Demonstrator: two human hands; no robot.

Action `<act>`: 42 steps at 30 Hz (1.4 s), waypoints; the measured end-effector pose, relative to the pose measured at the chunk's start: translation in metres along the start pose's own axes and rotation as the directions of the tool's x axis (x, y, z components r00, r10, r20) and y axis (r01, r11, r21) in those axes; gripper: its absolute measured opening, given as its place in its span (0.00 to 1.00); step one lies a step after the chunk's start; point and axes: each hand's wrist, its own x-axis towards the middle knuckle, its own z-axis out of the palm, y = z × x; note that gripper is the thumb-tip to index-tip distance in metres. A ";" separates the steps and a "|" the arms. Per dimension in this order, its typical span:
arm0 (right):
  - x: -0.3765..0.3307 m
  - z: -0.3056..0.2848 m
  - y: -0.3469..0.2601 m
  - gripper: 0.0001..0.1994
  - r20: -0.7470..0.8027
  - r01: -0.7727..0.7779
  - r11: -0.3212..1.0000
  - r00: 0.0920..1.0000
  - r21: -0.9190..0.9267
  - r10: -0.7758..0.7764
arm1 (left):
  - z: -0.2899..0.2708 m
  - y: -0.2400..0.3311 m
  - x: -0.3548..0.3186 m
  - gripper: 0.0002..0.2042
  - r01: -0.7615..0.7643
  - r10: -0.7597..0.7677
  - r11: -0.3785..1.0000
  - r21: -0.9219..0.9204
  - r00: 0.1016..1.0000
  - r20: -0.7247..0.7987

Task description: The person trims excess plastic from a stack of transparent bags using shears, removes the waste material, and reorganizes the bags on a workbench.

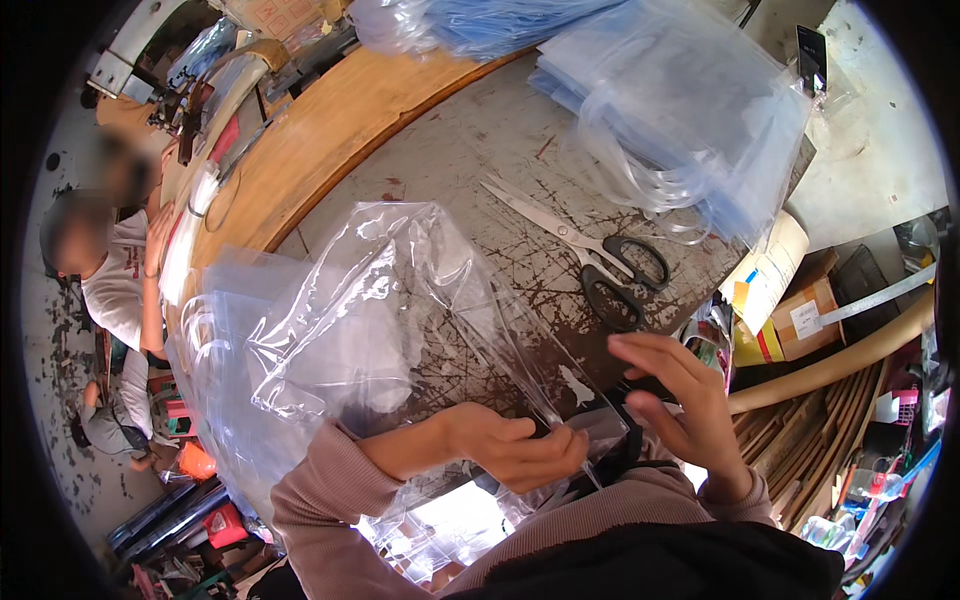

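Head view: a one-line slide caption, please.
Left hand gripping clear plastic, right hand open, scissors lying on a scratched table.

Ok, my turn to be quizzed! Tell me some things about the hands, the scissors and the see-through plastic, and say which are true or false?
1. The left hand is holding clear plastic. True.
2. The scissors have bright red handles. False: the handles of the scissors are black.
3. The scissors lie on the worn table. True.
4. The right hand is gripping the scissors. False: the right hand is open, and the scissors lie apart from it.
5. A bluish plastic stack lies farther away than the scissors, toward the right. True.
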 end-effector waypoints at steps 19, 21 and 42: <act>0.032 0.038 0.012 0.06 -0.031 -0.193 0.931 0.977 0.311 0.213 | 0.002 0.002 0.000 0.08 -0.078 0.083 0.990 0.115 0.996 -0.038; 0.032 0.037 0.011 0.06 -0.011 -0.228 0.921 0.970 0.315 0.244 | 0.003 0.002 0.000 0.08 -0.081 0.087 0.989 0.123 0.995 -0.039; -0.005 0.119 0.023 0.42 -0.631 0.570 0.734 0.734 0.368 -0.253 | 0.012 -0.003 0.007 0.23 -0.173 0.270 0.938 0.299 0.908 -0.321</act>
